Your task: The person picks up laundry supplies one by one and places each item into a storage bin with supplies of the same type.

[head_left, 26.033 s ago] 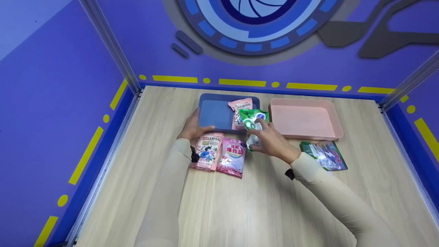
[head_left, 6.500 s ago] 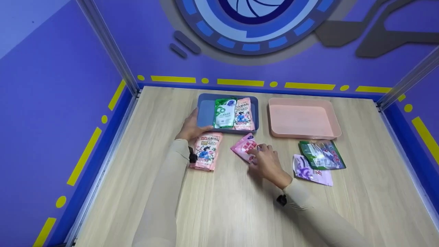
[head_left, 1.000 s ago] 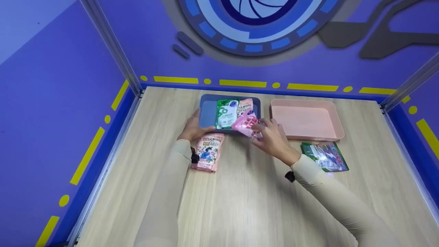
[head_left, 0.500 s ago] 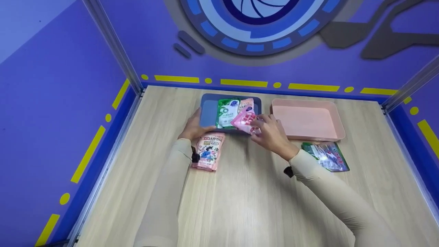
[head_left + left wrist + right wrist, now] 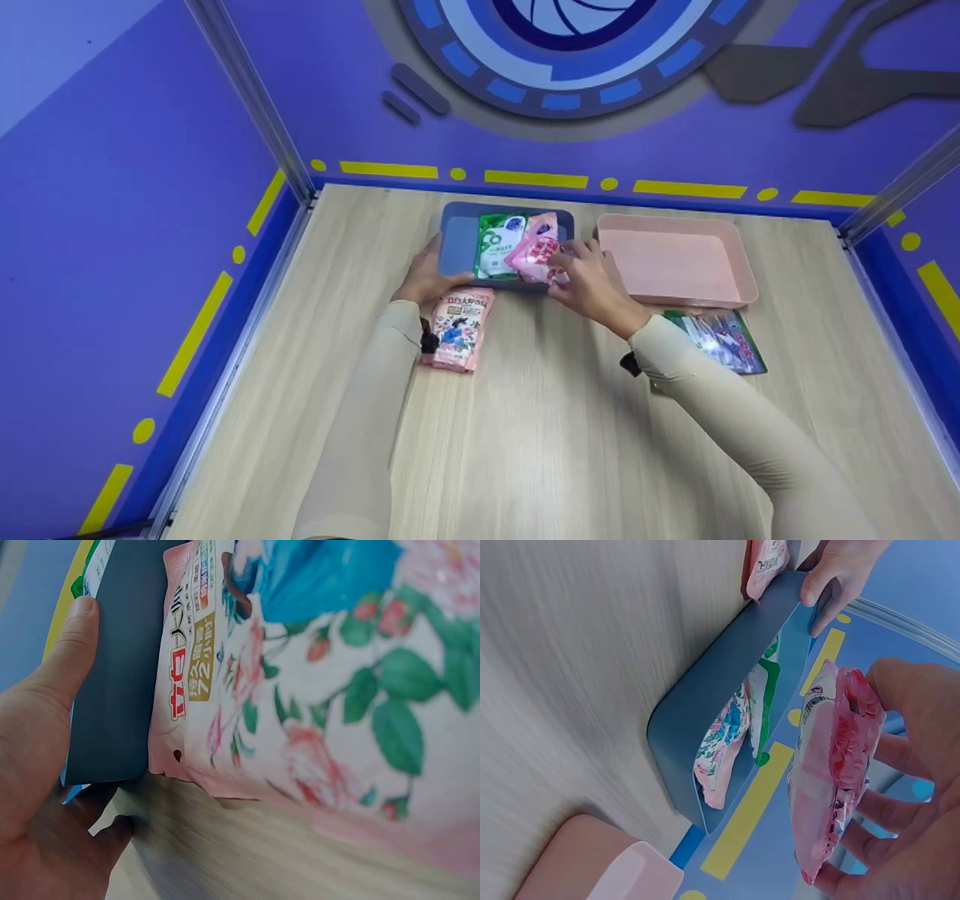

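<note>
Our right hand has a glossy pink plastic packet pinched between thumb and fingers, and we see it tilted at the fingertips, above the right end of the blue-grey rectangular plastic tray. Under it, inside the tray, lie a green-and-white plastic pouch and a pale pink floral pouch. Our left hand grips the tray's near left corner, with another floral pouch beside that wrist on the pale wooden worktop.
</note>
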Available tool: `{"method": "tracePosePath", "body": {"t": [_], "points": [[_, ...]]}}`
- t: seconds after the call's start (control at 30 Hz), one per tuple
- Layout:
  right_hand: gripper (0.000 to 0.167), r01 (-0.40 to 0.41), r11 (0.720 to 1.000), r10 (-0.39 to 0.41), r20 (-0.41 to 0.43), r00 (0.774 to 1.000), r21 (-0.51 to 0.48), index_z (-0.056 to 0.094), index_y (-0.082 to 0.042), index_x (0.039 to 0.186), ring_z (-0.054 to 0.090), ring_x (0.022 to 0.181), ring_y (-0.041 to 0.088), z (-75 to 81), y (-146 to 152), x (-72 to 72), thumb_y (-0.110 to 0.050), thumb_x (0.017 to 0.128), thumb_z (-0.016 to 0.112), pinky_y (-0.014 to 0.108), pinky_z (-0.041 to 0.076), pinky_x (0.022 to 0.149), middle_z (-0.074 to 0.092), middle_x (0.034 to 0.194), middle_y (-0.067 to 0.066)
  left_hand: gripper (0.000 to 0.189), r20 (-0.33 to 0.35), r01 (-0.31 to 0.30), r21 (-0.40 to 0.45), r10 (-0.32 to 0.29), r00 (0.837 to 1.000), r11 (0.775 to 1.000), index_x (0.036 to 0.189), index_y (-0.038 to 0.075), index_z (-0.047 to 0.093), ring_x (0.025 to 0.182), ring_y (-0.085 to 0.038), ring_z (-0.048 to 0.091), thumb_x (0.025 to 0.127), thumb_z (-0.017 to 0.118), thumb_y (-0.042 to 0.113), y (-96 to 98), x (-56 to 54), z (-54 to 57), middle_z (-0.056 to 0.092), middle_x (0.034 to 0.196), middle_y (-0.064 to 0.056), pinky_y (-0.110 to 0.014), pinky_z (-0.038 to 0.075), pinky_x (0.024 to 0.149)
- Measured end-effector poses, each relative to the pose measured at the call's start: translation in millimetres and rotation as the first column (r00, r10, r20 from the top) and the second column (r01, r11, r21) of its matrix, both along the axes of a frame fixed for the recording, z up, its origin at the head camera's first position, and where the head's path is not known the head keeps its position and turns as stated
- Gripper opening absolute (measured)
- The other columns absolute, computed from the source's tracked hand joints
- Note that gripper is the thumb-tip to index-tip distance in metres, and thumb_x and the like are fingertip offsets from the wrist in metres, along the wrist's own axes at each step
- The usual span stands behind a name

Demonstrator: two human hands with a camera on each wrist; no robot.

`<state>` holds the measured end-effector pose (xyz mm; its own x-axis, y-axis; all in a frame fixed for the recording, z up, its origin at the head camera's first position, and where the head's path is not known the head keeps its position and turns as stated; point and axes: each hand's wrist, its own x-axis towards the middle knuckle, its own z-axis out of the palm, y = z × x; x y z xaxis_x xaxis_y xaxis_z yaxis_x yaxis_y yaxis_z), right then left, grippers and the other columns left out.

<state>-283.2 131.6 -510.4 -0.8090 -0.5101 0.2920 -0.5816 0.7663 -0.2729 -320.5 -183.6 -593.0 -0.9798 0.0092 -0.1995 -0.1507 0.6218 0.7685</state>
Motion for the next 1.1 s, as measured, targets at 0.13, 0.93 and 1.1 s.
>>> {"method": "tracePosePath", "body": {"t": [0.13,0.93,1.1], "points": [[0.035,-0.008,1.0,0.008,-0.014,1.0,0.009,0.076,-0.008,0.118,0.054,0.115,0.046,-0.7,-2,-4.1,-0.018,0.084,0.077,0.062,0.049,0.091,0.064,0.131,0.021,0.118,-0.004,0.0,0.012,0.0,1.0,1.0,0.167,0.021,0.005,0.154,-0.035,0.02,0.083,0.086,0.043,0.3,-0.7,-0.7,0.017,0.171,-0.011,-0.054,0.021,0.124],[0.045,-0.027,0.995,0.026,0.008,1.0,0.101,0.075,-0.009,0.122,0.052,0.117,0.041,-0.2,-26,-28.4,-0.035,0.086,0.085,0.062,0.048,0.095,0.061,0.133,0.017,0.118,-0.026,0.024,-0.005,-0.024,0.999,1.0,0.167,0.022,0.005,0.153,-0.035,0.025,0.084,0.085,0.042,0.2,-2.2,1.4,0.021,0.17,-0.011,-0.052,0.022,0.124],[0.046,-0.032,0.993,0.028,0.039,0.999,0.11,0.075,-0.009,0.124,0.052,0.115,0.039,1.0,-30,-32.7,-0.03,0.085,0.087,0.06,0.049,0.094,0.06,0.135,0.017,0.118,-0.013,0.013,-0.008,-0.013,1.0,1.0,0.167,0.021,0.004,0.154,-0.034,0.023,0.083,0.085,0.044,0.8,-1.9,1.6,0.019,0.17,-0.011,-0.052,0.022,0.124]]}}
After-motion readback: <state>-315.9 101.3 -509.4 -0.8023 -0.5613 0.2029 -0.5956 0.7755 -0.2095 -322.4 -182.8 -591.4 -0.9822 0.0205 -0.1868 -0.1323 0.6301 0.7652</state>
